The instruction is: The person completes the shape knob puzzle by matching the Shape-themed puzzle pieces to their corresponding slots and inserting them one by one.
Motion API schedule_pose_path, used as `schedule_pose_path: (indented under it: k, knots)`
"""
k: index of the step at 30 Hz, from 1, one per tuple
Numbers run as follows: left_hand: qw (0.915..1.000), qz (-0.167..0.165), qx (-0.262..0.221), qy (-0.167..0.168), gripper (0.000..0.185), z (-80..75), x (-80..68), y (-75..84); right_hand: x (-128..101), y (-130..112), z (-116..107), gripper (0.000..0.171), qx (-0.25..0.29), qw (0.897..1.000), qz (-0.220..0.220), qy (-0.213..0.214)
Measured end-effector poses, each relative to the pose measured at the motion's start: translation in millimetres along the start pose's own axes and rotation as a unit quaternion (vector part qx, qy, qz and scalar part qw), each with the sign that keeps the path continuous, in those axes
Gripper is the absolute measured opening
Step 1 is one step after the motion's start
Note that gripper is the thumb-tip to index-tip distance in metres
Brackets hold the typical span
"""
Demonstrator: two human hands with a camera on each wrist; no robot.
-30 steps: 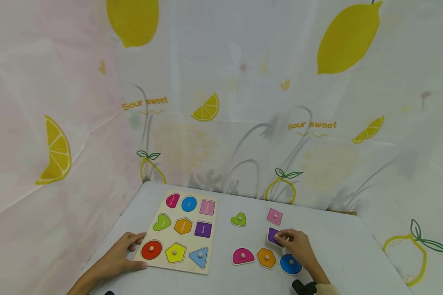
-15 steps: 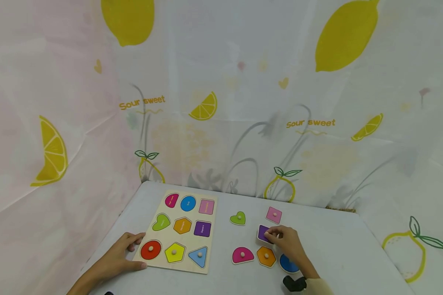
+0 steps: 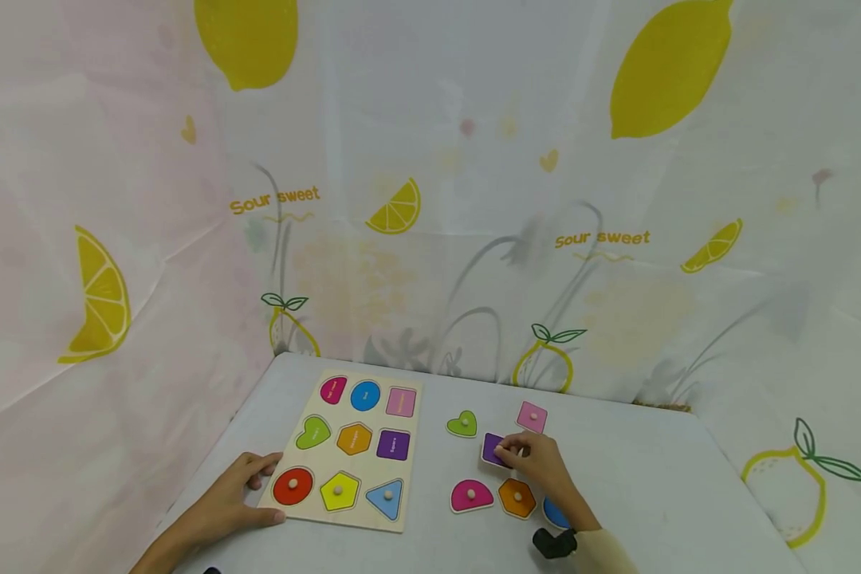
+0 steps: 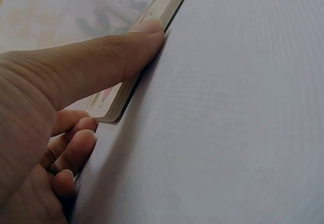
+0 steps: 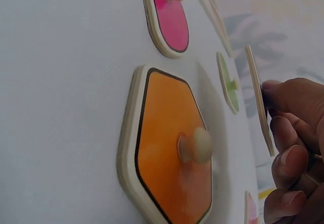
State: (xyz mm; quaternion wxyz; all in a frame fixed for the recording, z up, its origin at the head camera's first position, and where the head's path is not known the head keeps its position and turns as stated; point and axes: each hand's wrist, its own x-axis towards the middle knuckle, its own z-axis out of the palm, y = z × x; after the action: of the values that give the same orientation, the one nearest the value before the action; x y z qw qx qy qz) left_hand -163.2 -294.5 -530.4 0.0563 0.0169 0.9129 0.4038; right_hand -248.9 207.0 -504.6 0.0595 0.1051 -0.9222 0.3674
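A grey desk (image 3: 660,486) filled the lower frame, with lemon-printed curtains (image 3: 473,159) hanging behind, evenly lit.

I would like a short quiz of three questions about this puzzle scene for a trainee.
1. True or false: the right hand holds the purple square piece.
2. Which piece lies nearest the orange hexagon piece? A) green heart piece B) magenta piece
3. What does the left hand touch?

Key: 1 true. 2 B. 3 the puzzle board, at its near left corner.
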Motion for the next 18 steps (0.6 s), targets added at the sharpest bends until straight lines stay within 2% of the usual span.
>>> schedule_pose_path:
  k: [10,18]
  knots:
    - [1.0000,-0.001,0.007,0.005,0.100,-0.1,1.1,1.2,8,-12,12,0.008,0.023,0.999,-0.047,-0.009]
    - [0.9999,-0.003,0.014,0.004,0.100,0.2,0.8,1.5,15,-17,22,0.010,0.043,0.998,-0.046,-0.017]
